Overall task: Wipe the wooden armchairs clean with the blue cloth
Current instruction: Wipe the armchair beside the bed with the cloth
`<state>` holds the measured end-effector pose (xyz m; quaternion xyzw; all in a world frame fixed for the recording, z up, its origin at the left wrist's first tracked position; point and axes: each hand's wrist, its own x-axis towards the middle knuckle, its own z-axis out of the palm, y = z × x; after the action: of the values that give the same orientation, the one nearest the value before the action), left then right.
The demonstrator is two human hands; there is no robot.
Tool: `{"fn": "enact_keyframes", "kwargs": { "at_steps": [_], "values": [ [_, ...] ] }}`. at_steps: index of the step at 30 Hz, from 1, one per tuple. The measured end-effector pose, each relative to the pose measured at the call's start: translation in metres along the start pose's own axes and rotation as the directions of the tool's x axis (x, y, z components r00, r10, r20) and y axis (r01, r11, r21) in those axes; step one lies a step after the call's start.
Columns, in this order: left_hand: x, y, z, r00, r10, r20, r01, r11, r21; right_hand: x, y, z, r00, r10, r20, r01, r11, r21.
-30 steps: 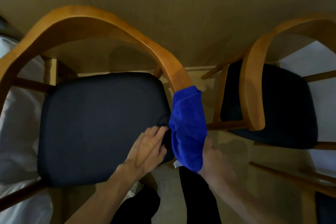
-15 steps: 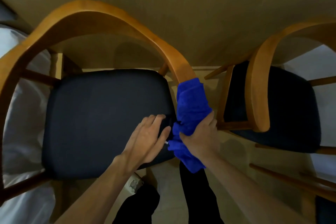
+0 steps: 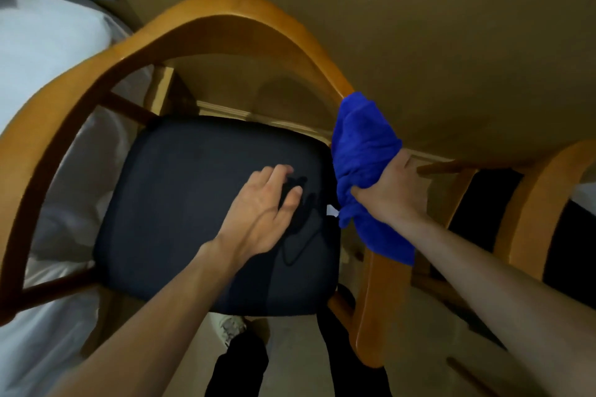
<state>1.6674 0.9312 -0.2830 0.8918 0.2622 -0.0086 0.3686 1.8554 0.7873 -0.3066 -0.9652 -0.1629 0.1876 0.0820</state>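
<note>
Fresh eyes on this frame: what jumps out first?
The blue cloth, bunched over the right armrest of the near wooden armchair, with the right hand gripping it. Next, the left hand resting with its fingers spread on the dark seat cushion at centre frame. A second wooden armchair shows at the right edge, and white bedding lies to the left.

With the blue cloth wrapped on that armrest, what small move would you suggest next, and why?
Probably slide the right hand, gripping the blue cloth around the armrest, up along the curved rail: the bare wood beyond the cloth looks unwiped.
</note>
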Motion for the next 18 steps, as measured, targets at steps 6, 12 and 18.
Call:
{"fn": "enact_keyframes", "kwargs": {
  "at_steps": [6,12,18],
  "values": [
    [0.026,-0.014,-0.016,0.988,-0.128,-0.082,0.126,0.992,-0.020,0.066,-0.051,-0.017,0.993,-0.094,0.077,0.099,0.993,-0.063],
    [0.042,-0.027,-0.032,0.971,-0.180,-0.154,0.175,0.983,-0.048,0.103,-0.095,-0.023,0.973,-0.215,0.089,0.222,0.972,-0.074],
    [0.042,-0.053,-0.053,0.960,-0.189,-0.205,0.187,0.982,-0.028,0.124,-0.113,-0.030,0.898,-0.416,0.147,0.412,0.909,0.052]
  ]
}}
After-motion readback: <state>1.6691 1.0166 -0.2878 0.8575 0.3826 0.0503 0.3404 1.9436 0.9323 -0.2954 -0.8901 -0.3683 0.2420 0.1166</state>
